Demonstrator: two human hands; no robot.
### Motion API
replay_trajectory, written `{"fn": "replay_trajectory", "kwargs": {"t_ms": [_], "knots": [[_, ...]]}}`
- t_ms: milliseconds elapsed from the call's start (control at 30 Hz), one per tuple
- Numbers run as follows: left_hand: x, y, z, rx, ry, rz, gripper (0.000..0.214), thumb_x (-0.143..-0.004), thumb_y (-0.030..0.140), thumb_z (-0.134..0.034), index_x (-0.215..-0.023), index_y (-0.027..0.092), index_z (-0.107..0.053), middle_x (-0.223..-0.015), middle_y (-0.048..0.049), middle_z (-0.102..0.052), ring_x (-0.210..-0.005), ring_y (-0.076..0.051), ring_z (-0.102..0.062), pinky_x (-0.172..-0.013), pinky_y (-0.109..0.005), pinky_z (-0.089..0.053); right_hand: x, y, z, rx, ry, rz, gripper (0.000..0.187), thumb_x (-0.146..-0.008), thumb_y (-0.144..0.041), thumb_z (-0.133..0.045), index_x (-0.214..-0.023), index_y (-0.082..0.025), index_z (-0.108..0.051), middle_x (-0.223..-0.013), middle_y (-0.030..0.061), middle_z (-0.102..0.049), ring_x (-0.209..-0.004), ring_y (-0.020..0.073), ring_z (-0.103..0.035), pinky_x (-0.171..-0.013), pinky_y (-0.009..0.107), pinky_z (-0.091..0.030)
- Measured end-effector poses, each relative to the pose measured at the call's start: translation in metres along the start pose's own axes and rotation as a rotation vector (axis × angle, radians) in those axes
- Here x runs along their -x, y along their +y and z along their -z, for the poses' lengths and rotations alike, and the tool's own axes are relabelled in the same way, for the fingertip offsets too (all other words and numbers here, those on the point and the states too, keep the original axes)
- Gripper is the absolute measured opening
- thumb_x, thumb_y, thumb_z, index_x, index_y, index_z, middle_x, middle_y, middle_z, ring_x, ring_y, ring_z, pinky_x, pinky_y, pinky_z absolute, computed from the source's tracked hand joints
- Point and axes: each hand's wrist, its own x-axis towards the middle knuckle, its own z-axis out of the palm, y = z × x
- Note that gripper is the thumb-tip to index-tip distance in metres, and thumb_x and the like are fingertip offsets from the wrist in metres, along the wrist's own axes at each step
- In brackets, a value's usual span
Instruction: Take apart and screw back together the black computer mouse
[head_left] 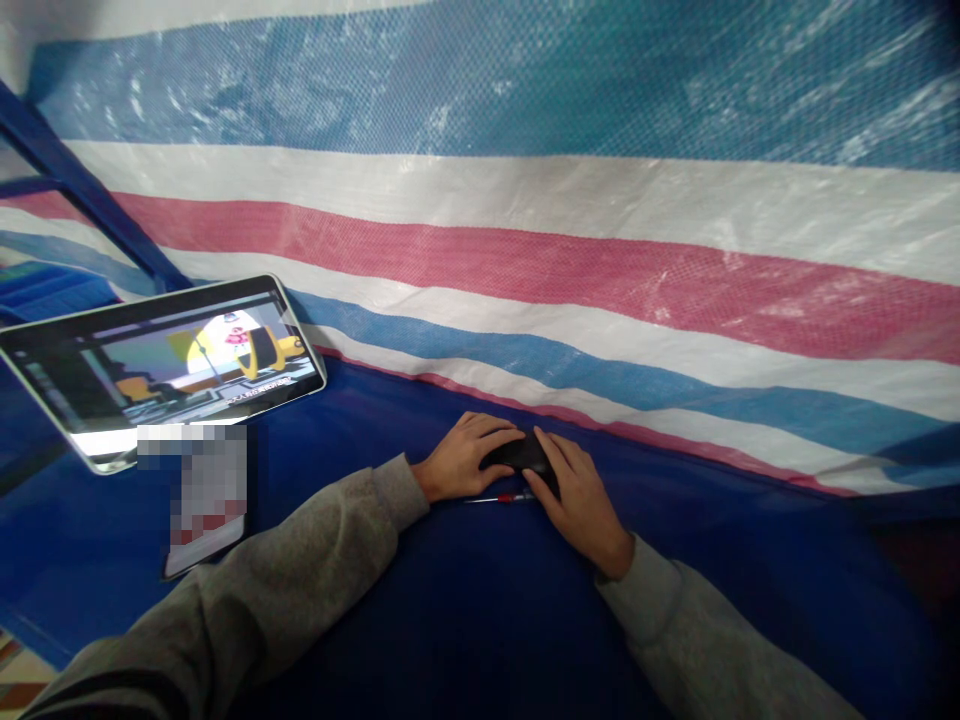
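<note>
Your left hand (474,457) and right hand (583,497) grip opposite ends of a smooth black rounded object (525,455); slim red-and-white pen (507,498) at 7 o'clock, white-edged rectangular tablet (169,360) at 9.

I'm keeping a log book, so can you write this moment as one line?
left hand: holding black thing; right hand: holding black thing; pen: beside hands; tablet: screen lit; phone: near tablet
</note>
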Motion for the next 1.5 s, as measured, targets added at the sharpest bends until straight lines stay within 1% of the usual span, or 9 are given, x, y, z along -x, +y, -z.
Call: {"fn": "replay_trajectory", "kwargs": {"t_ms": [233, 400, 567, 733, 800, 967, 1100, 1300, 1500], "knots": [[0.000, 0.001, 0.002, 0.028, 0.059, 0.064, 0.035, -0.094, 0.040, -0.054, -0.123, 0.020, -0.056, -0.114, -0.0084, -0.068, -0.104, -0.022, -0.063, -0.093, -0.038, -0.043, 0.000, 0.001, 0.006, -0.068, 0.036, -0.052, 0.058, -0.089, -0.026, -0.048, -0.146, -0.020, -0.036, -0.132, 0.0148, -0.051, -0.121, 0.0284, -0.051, -0.099, 0.048, -0.044], [0.000, 0.002, 0.002, -0.033, 0.094, 0.143, 0.033, -0.100, 0.038, -0.043, -0.124, 0.018, -0.056, -0.108, -0.0075, -0.070, -0.092, -0.019, -0.065, -0.091, -0.038, -0.042, -0.001, 0.000, 0.007, -0.121, 0.112, -0.106, 0.045, -0.092, -0.030, -0.049, -0.136, -0.020, -0.046, -0.122, 0.0115, -0.061, -0.111, 0.0253, -0.057, -0.095, 0.045, -0.046], [-0.001, 0.003, 0.002, -0.092, 0.036, 0.048, 0.042, -0.098, 0.041, -0.047, -0.136, 0.023, -0.048, -0.133, -0.0103, -0.057, -0.122, -0.024, -0.053, -0.101, -0.040, -0.036, -0.002, 0.000, 0.006, -0.122, 0.131, -0.120, 0.041, -0.095, -0.035, -0.048, -0.132, -0.018, -0.051, -0.111, 0.0106, -0.068, -0.099, 0.0227, -0.062, -0.089, 0.040, -0.048], [-0.002, 0.002, 0.001, -0.137, -0.053, 0.015, 0.051, -0.097, 0.048, -0.047, -0.142, 0.026, -0.042, -0.132, -0.0106, -0.056, -0.120, -0.024, -0.052, -0.101, -0.042, -0.036, -0.008, 0.000, 0.022, -0.095, 0.275, -0.074, 0.023, -0.094, -0.029, -0.048, -0.107, -0.017, -0.062, -0.100, 0.0104, -0.067, -0.094, 0.0223, -0.062, -0.086, 0.038, -0.047], [-0.002, 0.001, 0.000, -0.161, -0.070, 0.006, 0.056, -0.095, 0.052, -0.047, -0.144, 0.026, -0.039, -0.132, -0.0115, -0.055, -0.118, -0.025, -0.053, -0.100, -0.043, -0.036, -0.012, -0.002, 0.034, -0.119, 0.177, 0.014, 0.018, -0.093, -0.027, -0.048, -0.091, -0.018, -0.064, -0.085, 0.0072, -0.067, -0.081, 0.0190, -0.062, -0.079, 0.034, -0.048], [-0.001, 0.000, -0.001, -0.183, -0.099, 0.017, 0.053, -0.096, 0.050, -0.048, -0.144, 0.027, -0.041, -0.131, -0.0116, -0.054, -0.118, -0.026, -0.052, -0.100, -0.044, -0.037, -0.017, -0.011, 0.054, -0.012, -0.505, 0.077, 0.012, -0.085, -0.028, -0.061, -0.094, -0.021, -0.065, -0.088, 0.0036, -0.068, -0.078, 0.0200, -0.065, -0.071, 0.032, -0.047], [-0.001, -0.001, -0.001, -0.144, -0.048, 0.043, 0.049, -0.096, 0.043, -0.050, -0.142, 0.025, -0.044, -0.135, -0.0114, -0.053, -0.121, -0.026, -0.051, -0.102, -0.045, -0.038, -0.019, -0.014, 0.063, 0.057, -0.628, 0.037, 0.008, -0.081, -0.020, -0.064, -0.089, -0.021, -0.065, -0.094, 0.0049, -0.065, -0.084, 0.0208, -0.064, -0.073, 0.031, -0.047], [-0.002, 0.000, -0.001, -0.117, -0.025, 0.021, 0.044, -0.096, 0.037, -0.053, -0.137, 0.024, -0.050, -0.137, -0.0110, -0.053, -0.125, -0.027, -0.049, -0.104, -0.047, -0.038, -0.054, -0.019, 0.112, -0.136, -0.562, -0.006, 0.014, -0.088, -0.029, -0.058, -0.093, -0.022, -0.069, -0.089, 0.0023, -0.071, -0.082, 0.0169, -0.065, -0.076, 0.029, -0.046], [0.000, -0.001, -0.003, -0.107, -0.017, -0.057, 0.043, -0.097, 0.032, -0.048, -0.139, 0.021, -0.048, -0.140, -0.0121, -0.051, -0.130, -0.026, -0.047, -0.108, -0.046, -0.038, -0.098, -0.034, 0.153, -0.125, -0.173, -0.083, 0.015, -0.082, -0.033, -0.061, -0.080, -0.023, -0.072, -0.065, -0.0023, -0.067, -0.057, 0.0122, -0.058, -0.056, 0.025, -0.041]]}}
